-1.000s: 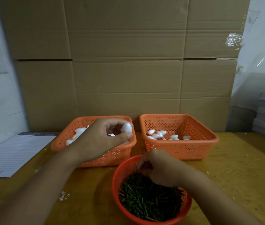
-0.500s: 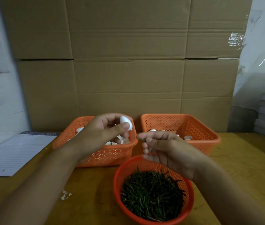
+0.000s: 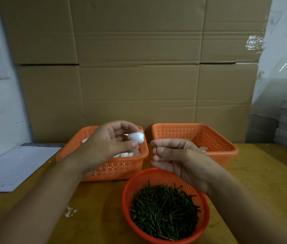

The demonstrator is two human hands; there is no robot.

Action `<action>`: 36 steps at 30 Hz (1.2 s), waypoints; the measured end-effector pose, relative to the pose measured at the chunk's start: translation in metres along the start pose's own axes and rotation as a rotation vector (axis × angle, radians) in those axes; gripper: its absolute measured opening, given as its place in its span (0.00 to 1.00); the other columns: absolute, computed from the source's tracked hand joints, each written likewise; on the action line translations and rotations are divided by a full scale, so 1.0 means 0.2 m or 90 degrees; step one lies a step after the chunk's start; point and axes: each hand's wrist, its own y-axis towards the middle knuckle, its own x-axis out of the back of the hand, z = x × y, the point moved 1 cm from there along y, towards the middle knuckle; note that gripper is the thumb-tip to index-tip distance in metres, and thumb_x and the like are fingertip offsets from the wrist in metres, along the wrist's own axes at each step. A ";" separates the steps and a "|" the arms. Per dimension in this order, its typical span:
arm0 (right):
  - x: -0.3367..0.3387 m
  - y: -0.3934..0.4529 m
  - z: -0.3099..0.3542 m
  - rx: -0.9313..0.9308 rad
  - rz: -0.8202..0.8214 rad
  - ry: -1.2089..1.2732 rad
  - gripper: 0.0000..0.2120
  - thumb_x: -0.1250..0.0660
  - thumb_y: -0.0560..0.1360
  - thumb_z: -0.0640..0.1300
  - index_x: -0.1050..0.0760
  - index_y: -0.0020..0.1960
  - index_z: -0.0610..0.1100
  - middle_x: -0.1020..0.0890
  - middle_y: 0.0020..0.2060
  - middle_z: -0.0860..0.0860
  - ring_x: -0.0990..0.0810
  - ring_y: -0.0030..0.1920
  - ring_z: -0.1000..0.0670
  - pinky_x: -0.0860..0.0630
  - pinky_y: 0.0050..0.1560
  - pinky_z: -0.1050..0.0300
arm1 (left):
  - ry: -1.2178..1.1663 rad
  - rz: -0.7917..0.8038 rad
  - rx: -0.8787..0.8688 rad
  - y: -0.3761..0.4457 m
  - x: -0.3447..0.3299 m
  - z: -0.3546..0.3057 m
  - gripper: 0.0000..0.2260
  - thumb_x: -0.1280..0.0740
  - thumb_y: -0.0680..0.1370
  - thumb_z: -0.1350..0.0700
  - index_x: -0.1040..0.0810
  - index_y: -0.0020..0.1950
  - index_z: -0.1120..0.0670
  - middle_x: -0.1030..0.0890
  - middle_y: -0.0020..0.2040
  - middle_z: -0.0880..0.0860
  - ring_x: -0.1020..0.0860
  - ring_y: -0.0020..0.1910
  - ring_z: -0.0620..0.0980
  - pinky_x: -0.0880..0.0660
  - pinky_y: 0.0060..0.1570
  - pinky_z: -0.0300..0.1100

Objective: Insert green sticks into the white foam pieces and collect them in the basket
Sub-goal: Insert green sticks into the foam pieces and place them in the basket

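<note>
lined notepad (image 3: 16, 166) with dark header band, print there too blurred to read

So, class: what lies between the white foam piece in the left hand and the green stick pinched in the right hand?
Nothing: the head view shows a bare gap between the white foam piece and the green stick, with only cardboard behind.

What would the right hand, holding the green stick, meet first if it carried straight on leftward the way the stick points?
Most likely the white foam piece pinched by the left hand; the right hand aims its green stick there, though depth is unclear.
</note>
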 end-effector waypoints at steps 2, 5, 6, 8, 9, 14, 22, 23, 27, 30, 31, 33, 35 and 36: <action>0.00 0.00 0.00 0.007 -0.014 -0.029 0.12 0.29 0.68 0.36 0.16 0.51 0.36 0.16 0.39 0.44 0.16 0.37 0.51 0.16 0.46 0.54 | 0.000 0.002 -0.001 0.00 0.00 0.00 0.15 0.22 0.68 0.63 0.19 0.52 0.54 0.15 0.53 0.55 0.16 0.52 0.50 0.20 0.49 0.40; -0.01 0.00 -0.01 0.033 -0.035 -0.122 0.10 0.30 0.73 0.37 0.18 0.53 0.37 0.16 0.39 0.46 0.18 0.37 0.53 0.18 0.41 0.58 | 0.001 0.001 -0.006 0.00 0.00 0.00 0.14 0.24 0.68 0.63 0.20 0.52 0.55 0.15 0.54 0.55 0.16 0.52 0.50 0.20 0.49 0.39; -0.01 0.00 -0.01 0.047 -0.045 -0.151 0.08 0.31 0.75 0.37 0.18 0.53 0.38 0.16 0.39 0.47 0.19 0.37 0.53 0.19 0.40 0.59 | 0.002 0.002 -0.006 0.00 0.00 0.00 0.14 0.24 0.68 0.62 0.20 0.51 0.55 0.15 0.55 0.55 0.16 0.52 0.50 0.20 0.49 0.39; -0.02 0.00 -0.01 0.071 -0.068 -0.189 0.07 0.32 0.77 0.37 0.18 0.54 0.38 0.16 0.38 0.46 0.19 0.35 0.52 0.20 0.39 0.60 | -0.003 0.005 -0.005 0.00 -0.01 -0.01 0.13 0.22 0.68 0.60 0.18 0.51 0.52 0.15 0.54 0.55 0.16 0.52 0.52 0.20 0.49 0.39; -0.03 0.00 -0.01 0.081 -0.075 -0.196 0.08 0.33 0.78 0.37 0.18 0.54 0.38 0.16 0.38 0.46 0.19 0.35 0.52 0.20 0.38 0.60 | -0.013 0.005 -0.001 0.00 -0.01 -0.01 0.13 0.21 0.68 0.58 0.17 0.50 0.50 0.15 0.54 0.56 0.16 0.53 0.53 0.20 0.49 0.40; -0.04 0.00 -0.01 0.102 -0.092 -0.196 0.06 0.34 0.78 0.35 0.19 0.52 0.39 0.15 0.38 0.44 0.16 0.36 0.51 0.18 0.39 0.60 | -0.043 -0.001 0.016 0.00 -0.02 -0.03 0.11 0.22 0.70 0.47 0.15 0.49 0.47 0.14 0.51 0.55 0.15 0.50 0.52 0.20 0.46 0.40; -0.06 -0.02 0.01 0.082 -0.078 -0.260 0.05 0.32 0.77 0.33 0.21 0.52 0.40 0.13 0.41 0.44 0.14 0.38 0.49 0.19 0.37 0.61 | -0.032 -0.021 -0.001 0.00 -0.01 -0.01 0.14 0.21 0.67 0.63 0.17 0.50 0.53 0.16 0.52 0.53 0.15 0.49 0.53 0.20 0.45 0.40; -0.06 -0.02 0.01 0.079 -0.077 -0.266 0.05 0.32 0.77 0.33 0.21 0.51 0.40 0.13 0.41 0.44 0.14 0.38 0.50 0.19 0.37 0.61 | -0.034 -0.024 -0.001 0.00 -0.01 0.00 0.14 0.22 0.67 0.63 0.18 0.50 0.54 0.15 0.52 0.52 0.15 0.49 0.54 0.20 0.44 0.40; -0.07 -0.02 0.01 0.074 -0.068 -0.285 0.06 0.31 0.76 0.33 0.23 0.50 0.41 0.13 0.41 0.44 0.14 0.38 0.50 0.19 0.37 0.60 | -0.026 -0.020 -0.009 0.00 0.00 0.01 0.14 0.24 0.68 0.64 0.19 0.50 0.52 0.16 0.53 0.51 0.16 0.53 0.57 0.19 0.48 0.43; -0.07 -0.02 0.01 0.065 -0.059 -0.260 0.05 0.32 0.77 0.34 0.26 0.50 0.42 0.13 0.43 0.43 0.14 0.38 0.49 0.19 0.36 0.60 | -0.017 -0.024 -0.016 0.01 0.00 0.01 0.14 0.24 0.69 0.64 0.19 0.51 0.52 0.16 0.54 0.52 0.16 0.55 0.57 0.19 0.48 0.42; -0.07 -0.02 0.01 0.060 -0.053 -0.242 0.05 0.33 0.78 0.34 0.27 0.49 0.42 0.13 0.45 0.42 0.14 0.38 0.48 0.19 0.35 0.60 | -0.019 -0.024 -0.017 0.01 0.00 0.01 0.13 0.24 0.69 0.64 0.19 0.51 0.52 0.16 0.55 0.53 0.16 0.55 0.56 0.20 0.48 0.41; -0.06 -0.02 0.01 0.045 -0.038 -0.204 0.05 0.34 0.79 0.35 0.28 0.48 0.43 0.13 0.47 0.42 0.14 0.39 0.48 0.19 0.34 0.59 | -0.029 -0.021 -0.015 0.01 0.00 0.00 0.13 0.23 0.69 0.63 0.18 0.51 0.51 0.16 0.55 0.53 0.16 0.55 0.56 0.20 0.47 0.40; -0.06 -0.02 0.01 0.032 -0.025 -0.182 0.05 0.36 0.80 0.36 0.30 0.50 0.44 0.14 0.49 0.42 0.13 0.40 0.47 0.19 0.35 0.59 | -0.035 -0.020 -0.012 0.00 0.00 0.00 0.13 0.21 0.68 0.62 0.17 0.50 0.51 0.16 0.54 0.53 0.16 0.54 0.56 0.20 0.47 0.40; -0.06 -0.01 0.01 0.029 -0.018 -0.181 0.04 0.36 0.81 0.36 0.30 0.50 0.44 0.14 0.50 0.42 0.13 0.41 0.47 0.19 0.35 0.58 | -0.035 -0.019 -0.011 0.00 0.00 0.00 0.13 0.22 0.68 0.62 0.17 0.50 0.51 0.16 0.54 0.53 0.15 0.54 0.56 0.20 0.46 0.39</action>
